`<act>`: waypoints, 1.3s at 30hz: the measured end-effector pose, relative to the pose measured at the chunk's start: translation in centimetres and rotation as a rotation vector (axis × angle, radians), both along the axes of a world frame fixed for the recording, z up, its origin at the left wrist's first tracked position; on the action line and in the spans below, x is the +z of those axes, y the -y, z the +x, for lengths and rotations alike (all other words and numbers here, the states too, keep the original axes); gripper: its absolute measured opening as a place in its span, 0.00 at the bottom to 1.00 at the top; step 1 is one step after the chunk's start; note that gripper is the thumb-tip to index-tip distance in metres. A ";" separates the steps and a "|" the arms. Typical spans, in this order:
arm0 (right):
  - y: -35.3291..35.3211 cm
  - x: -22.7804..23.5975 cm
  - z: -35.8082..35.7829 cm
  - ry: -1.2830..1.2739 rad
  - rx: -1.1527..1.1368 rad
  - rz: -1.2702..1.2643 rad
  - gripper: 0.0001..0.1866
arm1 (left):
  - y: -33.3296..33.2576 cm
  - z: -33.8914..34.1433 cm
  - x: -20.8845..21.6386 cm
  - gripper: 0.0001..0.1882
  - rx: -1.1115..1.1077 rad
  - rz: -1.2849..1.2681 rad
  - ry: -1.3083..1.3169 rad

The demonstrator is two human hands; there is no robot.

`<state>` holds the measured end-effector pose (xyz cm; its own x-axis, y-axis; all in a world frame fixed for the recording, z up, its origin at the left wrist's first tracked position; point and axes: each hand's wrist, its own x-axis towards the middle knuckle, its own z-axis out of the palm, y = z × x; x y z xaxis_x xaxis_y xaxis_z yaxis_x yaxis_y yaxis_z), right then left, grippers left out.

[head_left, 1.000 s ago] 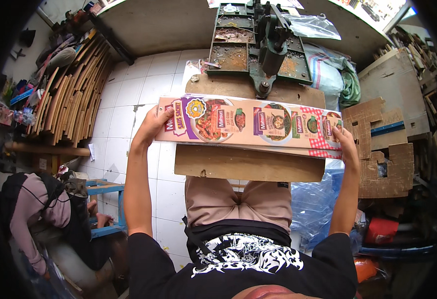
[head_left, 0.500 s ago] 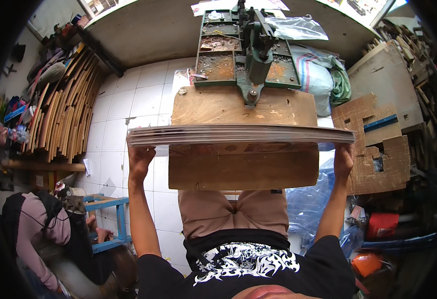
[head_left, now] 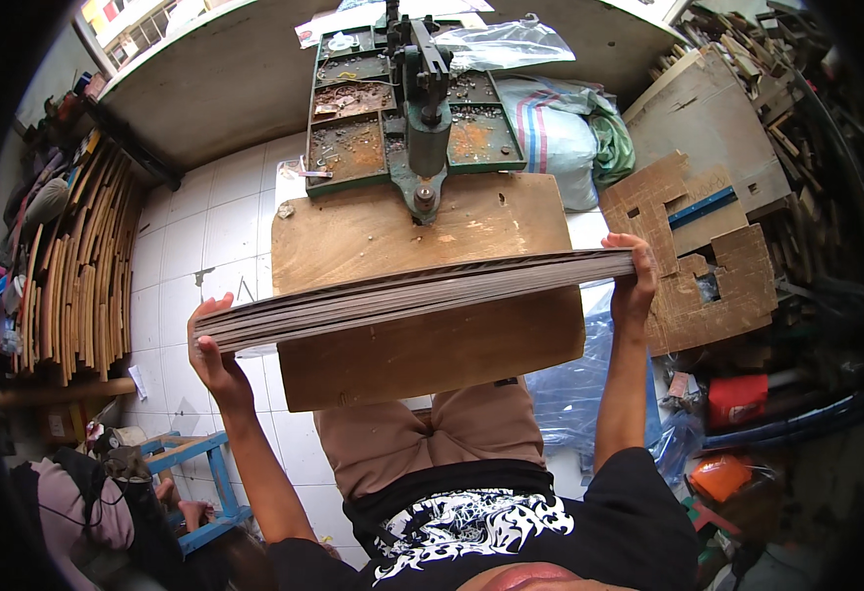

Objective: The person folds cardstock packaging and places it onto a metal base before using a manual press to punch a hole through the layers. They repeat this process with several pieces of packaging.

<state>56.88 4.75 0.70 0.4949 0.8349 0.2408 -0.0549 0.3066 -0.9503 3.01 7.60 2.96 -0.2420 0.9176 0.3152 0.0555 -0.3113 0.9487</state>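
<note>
A stack of thin flat boards (head_left: 422, 298) is held up across my front, its layered long edge toward me. My left hand (head_left: 214, 345) grips the stack's left end, thumb on the near side. At the other end my right hand (head_left: 633, 278) closes round the boards with its fingers over the far side. Beneath the stack lies a wooden work board (head_left: 432, 362), partly hidden by it. Beyond, a dark green hand press (head_left: 426, 148) stands at the board's far edge. The stack tilts, its left end lower in view than its right.
Green compartment trays (head_left: 353, 148) with small metal bits flank the press. Upright boards (head_left: 77, 266) lean at the left. A person sits low left beside a blue stool frame (head_left: 213, 473). White sacks (head_left: 555, 138), cut brown board (head_left: 698, 266) and blue plastic sheeting (head_left: 579, 394) lie right.
The stack has tilted, its left end dropping and its right end rising. More of its layered edge faces me. The whole surroundings have shifted left in view.
</note>
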 end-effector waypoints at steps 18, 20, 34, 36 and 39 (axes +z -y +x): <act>-0.3 2.2 -1.9 -0.105 -0.250 -0.076 0.19 | -0.8 1.7 2.8 0.28 0.224 -0.173 0.049; -0.4 2.2 -2.1 -0.106 -0.267 -0.076 0.18 | -0.9 0.7 2.1 0.25 0.224 -0.172 0.059; -1.3 1.7 -1.4 0.069 -0.312 -0.121 0.14 | -2.5 1.0 1.6 0.21 0.203 -0.002 0.000; -1.7 1.1 -0.8 0.028 -0.316 -0.104 0.14 | -2.3 0.7 1.4 0.20 0.174 -0.030 0.014; -2.2 0.6 -1.3 -0.018 -0.350 -0.097 0.13 | -1.9 0.5 0.8 0.18 0.224 -0.010 -0.034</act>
